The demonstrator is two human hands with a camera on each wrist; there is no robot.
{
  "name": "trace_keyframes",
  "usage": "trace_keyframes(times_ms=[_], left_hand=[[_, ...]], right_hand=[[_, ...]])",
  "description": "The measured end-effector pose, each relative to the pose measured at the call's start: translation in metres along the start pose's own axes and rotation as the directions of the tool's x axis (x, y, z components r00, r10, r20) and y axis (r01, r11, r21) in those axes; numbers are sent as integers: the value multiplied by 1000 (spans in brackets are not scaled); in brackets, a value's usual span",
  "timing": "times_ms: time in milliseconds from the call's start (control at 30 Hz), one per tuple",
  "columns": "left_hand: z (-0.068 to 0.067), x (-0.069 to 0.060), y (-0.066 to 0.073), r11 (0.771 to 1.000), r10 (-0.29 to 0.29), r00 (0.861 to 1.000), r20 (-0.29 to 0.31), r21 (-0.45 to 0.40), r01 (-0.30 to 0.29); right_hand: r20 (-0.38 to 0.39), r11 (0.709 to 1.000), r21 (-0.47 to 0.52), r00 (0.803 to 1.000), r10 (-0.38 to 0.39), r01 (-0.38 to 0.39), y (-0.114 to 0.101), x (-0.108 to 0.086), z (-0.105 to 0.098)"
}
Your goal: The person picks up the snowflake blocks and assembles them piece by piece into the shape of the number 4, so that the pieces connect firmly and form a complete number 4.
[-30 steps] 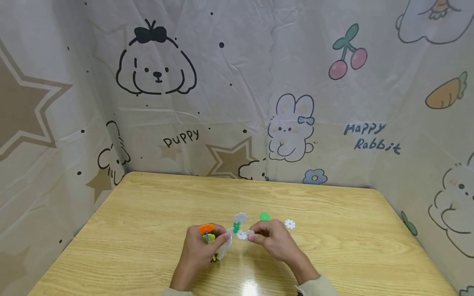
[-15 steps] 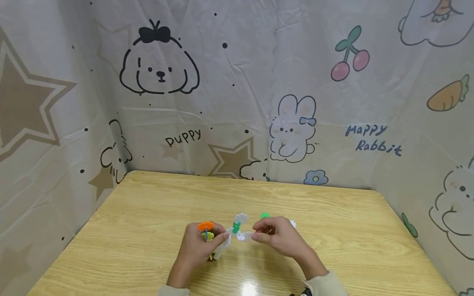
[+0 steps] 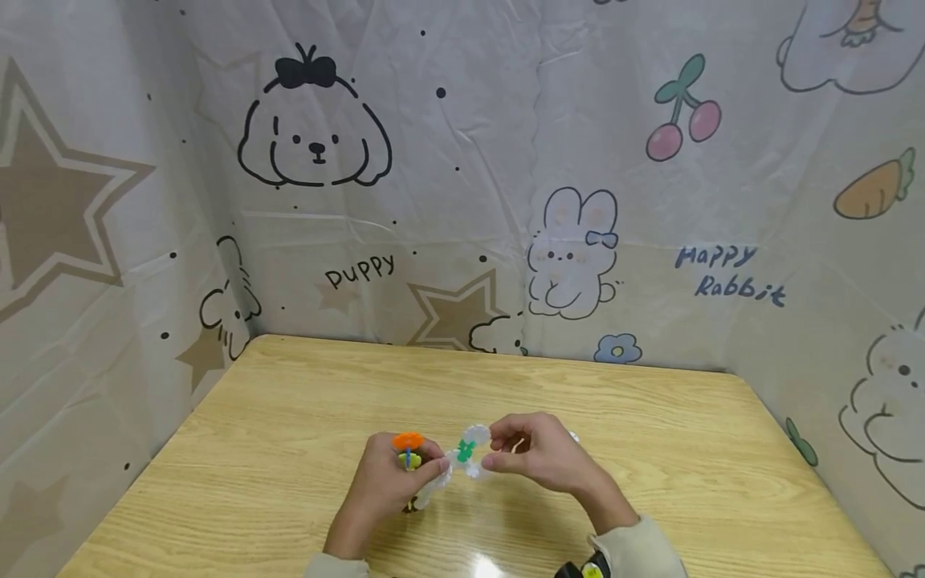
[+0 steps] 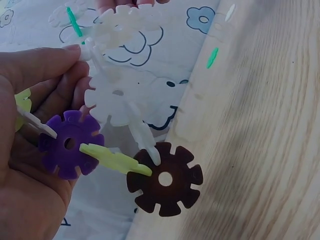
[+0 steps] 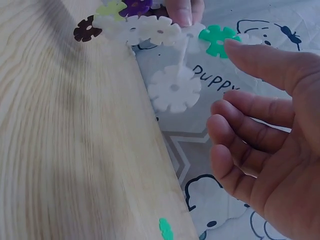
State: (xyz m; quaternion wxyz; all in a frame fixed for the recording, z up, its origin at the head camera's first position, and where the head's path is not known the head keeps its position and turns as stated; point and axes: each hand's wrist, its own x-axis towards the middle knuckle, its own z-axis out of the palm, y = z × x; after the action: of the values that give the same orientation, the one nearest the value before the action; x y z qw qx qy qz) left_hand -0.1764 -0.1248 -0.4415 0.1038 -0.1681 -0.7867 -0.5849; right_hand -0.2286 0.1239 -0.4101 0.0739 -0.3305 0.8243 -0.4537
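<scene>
Notched plastic snowflake discs are joined in a chain. In the head view my left hand [image 3: 396,478] pinches a white disc between thumb and fingers, and an orange disc [image 3: 408,440] stands up over that hand. The left wrist view has a purple disc [image 4: 59,155], a yellow-green disc [image 4: 115,160], a dark brown disc [image 4: 185,195] and a white disc [image 4: 107,100] linked together. My right hand [image 3: 549,457] is beside the chain's right end, fingers loosely bent with a gap to the thumb. Its thumb tip overlaps a green disc [image 5: 212,39] in the right wrist view; contact is unclear. Below hangs another white disc [image 5: 175,102].
On the wooden table [image 3: 289,417] lie a loose green disc [image 4: 212,58] and a loose white disc [image 4: 230,12], the latter partly behind my right hand in the head view. A printed curtain [image 3: 448,201] stands behind the table.
My right hand has let go of a white disc at the chain's end and moved up slightly. The chain has turned a little; my left hand keeps its pinch.
</scene>
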Motion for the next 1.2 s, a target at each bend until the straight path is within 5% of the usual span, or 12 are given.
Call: trace_keyframes(times_ms=[400,700,1200], left_hand=[[-1,3,3,999,12,995,98,30,-15],[0,6,3,990,15,987,161,139,-38],[-1,12,11,977,27,976,214,201,-71]], right_hand=[[93,1000,6,996,-1,0,-10,7,5],[155,1000,10,988,-4,3,-12,10,9],[135,999,19,990,-43,41,-13,11,16]])
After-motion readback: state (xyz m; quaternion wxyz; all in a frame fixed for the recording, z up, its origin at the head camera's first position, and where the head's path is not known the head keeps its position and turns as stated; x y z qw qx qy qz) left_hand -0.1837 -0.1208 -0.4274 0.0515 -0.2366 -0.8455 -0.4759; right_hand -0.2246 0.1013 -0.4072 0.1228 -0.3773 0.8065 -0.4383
